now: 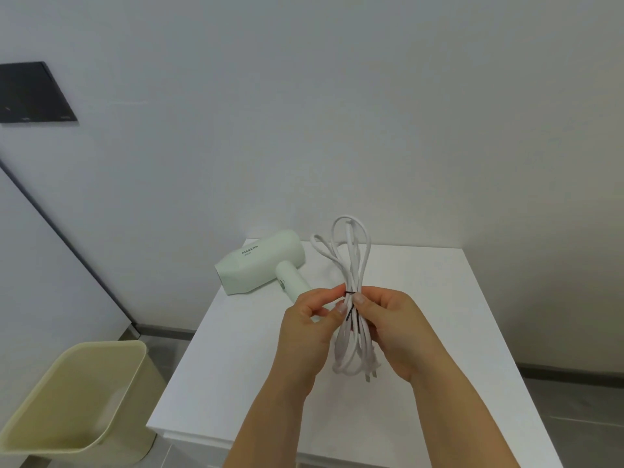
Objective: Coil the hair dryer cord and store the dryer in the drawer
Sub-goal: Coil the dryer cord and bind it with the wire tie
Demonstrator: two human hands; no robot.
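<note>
One beige bin [77, 396] on the floor, near left. One pale green hair dryer [260, 263] lies on its side at the far left of the white surface [472, 332], just beyond the left hand [304, 332]. Left fingers pinch one black tie [348, 310] at mid-bundle. One white cord [354, 265], folded in loops, upright between both hands. Right hand [396, 327]: fingers curled round the bundle; one plug [371, 372] at its near end.
</note>
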